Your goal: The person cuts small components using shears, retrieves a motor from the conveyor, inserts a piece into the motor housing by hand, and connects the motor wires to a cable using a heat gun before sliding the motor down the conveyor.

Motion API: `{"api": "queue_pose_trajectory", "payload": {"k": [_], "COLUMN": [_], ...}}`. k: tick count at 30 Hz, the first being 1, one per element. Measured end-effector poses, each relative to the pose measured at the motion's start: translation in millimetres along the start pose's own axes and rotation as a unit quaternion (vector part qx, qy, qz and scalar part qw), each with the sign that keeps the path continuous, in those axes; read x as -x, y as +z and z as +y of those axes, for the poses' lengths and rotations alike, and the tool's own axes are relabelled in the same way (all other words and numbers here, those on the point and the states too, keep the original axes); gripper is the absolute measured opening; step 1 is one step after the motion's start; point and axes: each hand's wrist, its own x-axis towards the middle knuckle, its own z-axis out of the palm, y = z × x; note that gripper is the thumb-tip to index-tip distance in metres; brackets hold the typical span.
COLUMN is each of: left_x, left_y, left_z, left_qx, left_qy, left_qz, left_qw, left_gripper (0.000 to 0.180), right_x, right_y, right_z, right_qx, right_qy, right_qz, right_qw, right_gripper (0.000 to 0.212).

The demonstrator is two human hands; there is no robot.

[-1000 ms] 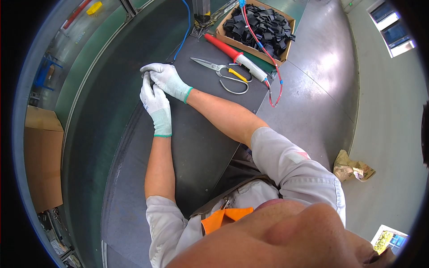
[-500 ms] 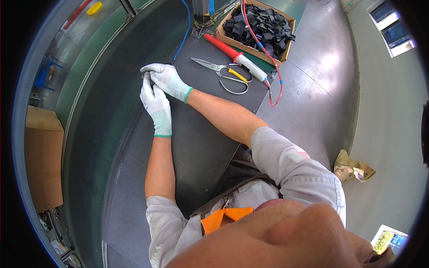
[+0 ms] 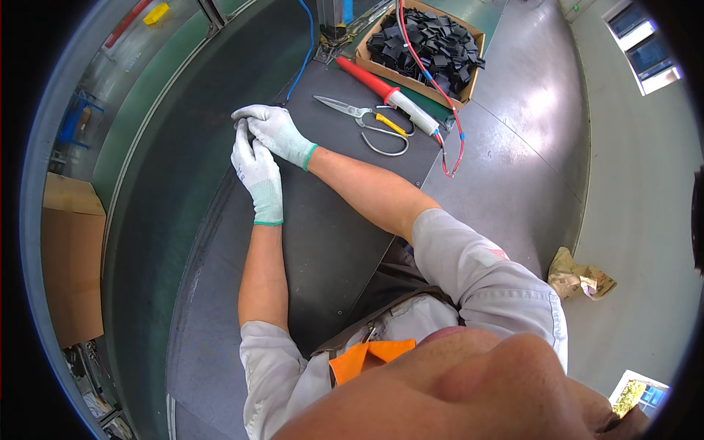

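Observation:
My left hand [image 3: 257, 173] and my right hand [image 3: 277, 134], both in white knit gloves with green cuffs, meet over the left part of the dark worktop. The left fingers stretch away from me, slightly apart. Across their tips lie the curved fingers of the right hand; the fingertips are partly hidden. No object shows in either hand. To the right of the right hand lie metal shears [image 3: 359, 117] with looped handles, one partly yellow. Beyond them rests a tapered red-and-white tool [image 3: 400, 97] with red wires at its end. A blue cable [image 3: 306, 59] runs down near the right hand.
A shallow cardboard box [image 3: 361, 55] of small black flat pieces stands at the far right, beside a metal post [image 3: 330, 16]. A dark green belt-like surface [image 3: 158, 220] curves along the left. Past it stands a large cardboard box [image 3: 73, 271]. A crumpled brown paper bag [image 3: 576, 275] lies right.
Hardly anything differs. The whole view has shifted very slightly, and both hands keep the same pose, one over the other.

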Motion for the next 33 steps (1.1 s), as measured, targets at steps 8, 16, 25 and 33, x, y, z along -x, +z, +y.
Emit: {"api": "queue_pose_trajectory", "payload": {"k": [8,16,25,33], "left_x": [-0.1,0.6,0.5,1.3], "left_y": [-0.1,-1.1,2.1,-1.4], "left_z": [-2.4,0.0,-4.4,-3.9], "left_qx": [0.007,0.021,0.025,0.02], "left_qy": [0.0,-0.008,-0.001,-0.014], "left_qz": [-0.002,-0.006,0.009,-0.003], "left_qw": [1.0,1.0,1.0,1.0], "left_gripper": [0.045,0.045,0.046,0.045], "right_x": [0.6,0.4,0.1,0.7], "right_y": [1.3,0.9,-0.2,3.2], "right_z": [-2.1,-0.5,0.7,1.8], "right_qx": [-0.025,-0.012,0.005,-0.018], "right_qy": [0.02,0.007,-0.007,0.018], "right_qz": [-0.003,-0.005,-0.006,-0.006], "right_qw": [0.999,1.0,1.0,1.0], "right_gripper": [0.035,0.035,0.036,0.036]}}
